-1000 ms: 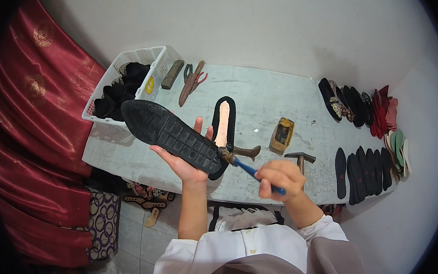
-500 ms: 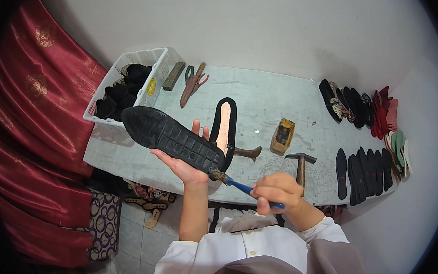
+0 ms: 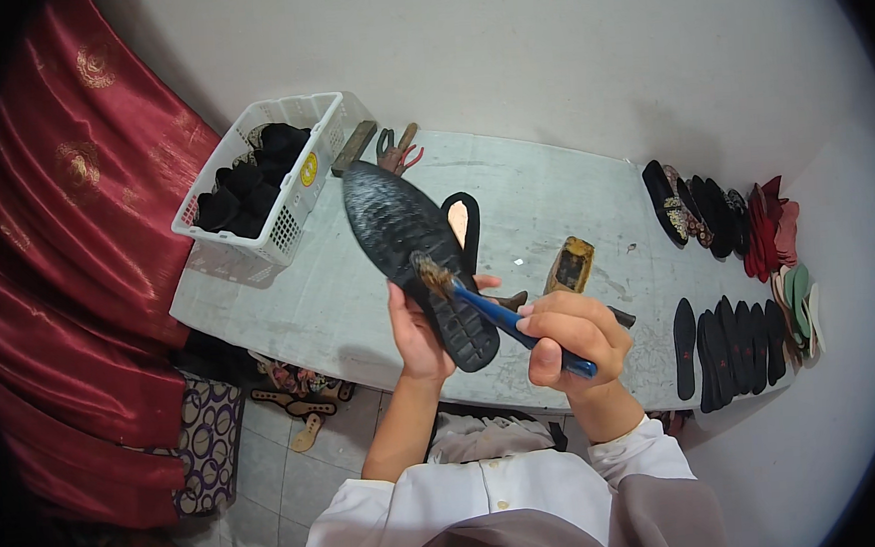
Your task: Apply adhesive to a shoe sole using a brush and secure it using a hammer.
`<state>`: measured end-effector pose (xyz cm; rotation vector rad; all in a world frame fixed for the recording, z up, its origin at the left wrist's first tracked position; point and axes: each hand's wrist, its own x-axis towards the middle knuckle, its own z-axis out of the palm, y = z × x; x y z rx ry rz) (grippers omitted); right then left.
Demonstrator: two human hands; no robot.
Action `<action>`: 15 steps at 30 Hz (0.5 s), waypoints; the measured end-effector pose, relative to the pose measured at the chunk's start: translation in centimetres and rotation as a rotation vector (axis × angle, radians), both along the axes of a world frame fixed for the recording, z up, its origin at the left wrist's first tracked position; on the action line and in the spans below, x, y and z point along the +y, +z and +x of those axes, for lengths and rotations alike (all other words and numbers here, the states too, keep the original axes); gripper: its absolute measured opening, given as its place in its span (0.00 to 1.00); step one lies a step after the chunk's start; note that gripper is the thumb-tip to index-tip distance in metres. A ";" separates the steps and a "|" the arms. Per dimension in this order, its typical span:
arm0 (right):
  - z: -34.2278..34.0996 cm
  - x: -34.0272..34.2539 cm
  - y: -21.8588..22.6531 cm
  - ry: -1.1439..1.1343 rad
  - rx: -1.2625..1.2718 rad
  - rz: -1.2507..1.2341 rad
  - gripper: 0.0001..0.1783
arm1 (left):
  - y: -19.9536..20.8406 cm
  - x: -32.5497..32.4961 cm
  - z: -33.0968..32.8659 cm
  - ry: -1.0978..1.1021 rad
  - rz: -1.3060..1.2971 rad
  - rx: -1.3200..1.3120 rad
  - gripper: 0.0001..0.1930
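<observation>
My left hand [image 3: 419, 337] holds a black shoe sole [image 3: 394, 216] from below, its treaded face turned up and its rounded front pointing away to the left. A wet-looking sheen with whitish streaks covers the front part. My right hand [image 3: 577, 343] is closed round the blue handle of a brush [image 3: 490, 310], whose brown bristles rest on the middle of the sole. Behind the sole lies a black shoe piece with a pale inner face [image 3: 464, 217], partly hidden. A yellowish-brown container [image 3: 571, 263] stands just beyond my right hand. That hand covers most of a hammer [image 3: 620, 316].
The white table [image 3: 360, 308] carries a white plastic basket [image 3: 285, 233] of black shoes at the left. Beside it are a dark block [image 3: 354, 148] and pliers [image 3: 387, 154]. Black insoles [image 3: 720, 351], finished shoes [image 3: 689, 203] and coloured pieces [image 3: 760, 229] lie at the right.
The sole has turned more upright and moved right. The brush has shifted from the near heel end to its middle, and the front part now looks wet and streaked.
</observation>
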<state>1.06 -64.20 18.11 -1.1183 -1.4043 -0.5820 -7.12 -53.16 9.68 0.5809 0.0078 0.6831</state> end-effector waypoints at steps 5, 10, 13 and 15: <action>-0.3 1.3 1.4 -0.034 -0.062 0.007 0.04 | 0.9 -0.9 0.1 0.034 -0.029 0.047 0.37; -0.6 1.1 0.8 0.002 -0.057 -0.048 0.06 | 0.0 -0.3 -0.2 -0.161 -0.077 -0.132 0.40; 0.0 1.2 0.9 -0.003 -0.037 -0.040 0.05 | -0.2 -0.2 -0.6 -0.108 0.066 0.045 0.40; 0.4 1.4 1.0 -0.140 -0.064 0.085 0.06 | -0.2 -0.2 -0.5 -0.101 0.130 0.110 0.40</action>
